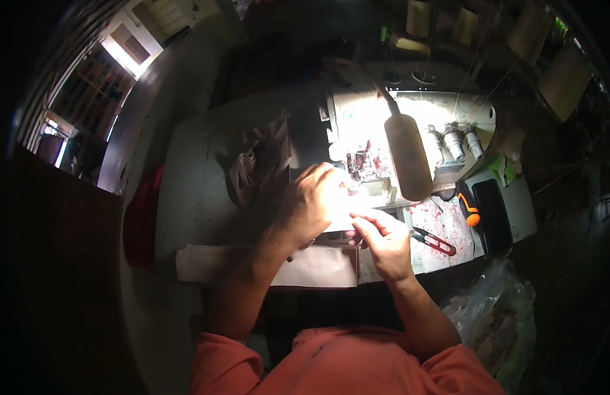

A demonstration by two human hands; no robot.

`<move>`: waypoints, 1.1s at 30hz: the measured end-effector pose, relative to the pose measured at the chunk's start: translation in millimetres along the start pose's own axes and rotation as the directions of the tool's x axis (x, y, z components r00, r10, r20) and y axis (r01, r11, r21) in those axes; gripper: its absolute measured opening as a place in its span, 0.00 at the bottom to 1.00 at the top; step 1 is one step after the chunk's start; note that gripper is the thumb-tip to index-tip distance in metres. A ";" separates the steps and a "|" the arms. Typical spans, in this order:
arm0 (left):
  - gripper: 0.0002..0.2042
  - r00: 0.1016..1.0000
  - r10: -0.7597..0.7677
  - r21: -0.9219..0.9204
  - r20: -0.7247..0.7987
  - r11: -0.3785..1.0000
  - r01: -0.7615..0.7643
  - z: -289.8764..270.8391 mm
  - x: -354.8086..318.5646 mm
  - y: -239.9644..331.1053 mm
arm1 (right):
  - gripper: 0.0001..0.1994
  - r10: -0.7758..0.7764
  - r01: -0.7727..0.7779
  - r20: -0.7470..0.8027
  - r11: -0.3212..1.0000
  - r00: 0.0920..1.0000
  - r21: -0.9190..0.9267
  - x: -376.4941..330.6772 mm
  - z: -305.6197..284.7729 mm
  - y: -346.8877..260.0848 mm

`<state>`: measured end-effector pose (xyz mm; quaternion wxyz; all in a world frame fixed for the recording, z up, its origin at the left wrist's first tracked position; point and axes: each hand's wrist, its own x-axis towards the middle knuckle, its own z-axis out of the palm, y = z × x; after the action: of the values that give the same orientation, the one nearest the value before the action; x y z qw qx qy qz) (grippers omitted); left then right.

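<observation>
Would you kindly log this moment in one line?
left hand: at pale cloth, near sewing machine | right hand: at cloth's edge | red-handled snips: beside right hand

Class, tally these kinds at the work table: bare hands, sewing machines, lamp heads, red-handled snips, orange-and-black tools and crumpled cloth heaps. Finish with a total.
Hands: 2 (left hand, right hand)
Sewing machine: 1
Lamp head: 1
Red-handled snips: 1
Orange-and-black tool: 1
Crumpled cloth heap: 1
Total: 7

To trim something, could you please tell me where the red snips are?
In the head view, the red snips lie right of the right hand, left of the black slab.
</observation>
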<state>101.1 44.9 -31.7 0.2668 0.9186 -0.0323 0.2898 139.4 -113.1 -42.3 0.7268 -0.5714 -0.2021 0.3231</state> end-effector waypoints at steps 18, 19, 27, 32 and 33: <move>0.08 0.992 0.124 0.557 0.006 0.824 -0.106 -5.1 30.1 -85.9 | 0.08 -0.038 0.037 -0.067 0.999 0.997 -0.013 -32.1 -25.4 10.9; 0.08 0.964 0.231 0.548 -0.132 0.827 -0.123 -8.9 36.7 -94.4 | 0.08 -0.055 0.054 -0.074 0.998 0.996 -0.016 -36.3 -28.1 10.7; 0.04 0.979 0.187 0.374 0.076 0.905 -0.202 -22.6 -64.1 28.1 | 0.08 -0.044 0.039 -0.088 0.997 0.995 -0.059 -51.3 -48.0 14.7; 0.04 0.961 -0.272 0.412 -0.044 0.872 0.266 23.1 -104.4 79.0 | 0.08 -0.043 0.041 -0.016 0.993 0.999 -0.113 -55.8 -35.9 6.7; 0.05 0.958 -0.278 0.310 -0.071 0.906 0.287 24.8 -107.4 77.1 | 0.08 -0.047 0.046 -0.006 0.991 0.999 -0.125 -57.3 -34.3 4.4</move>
<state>8.2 -43.9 -71.5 0.1551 0.9407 0.1514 0.2611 120.5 -176.7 -51.3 0.6980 -0.6122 -0.2319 0.2903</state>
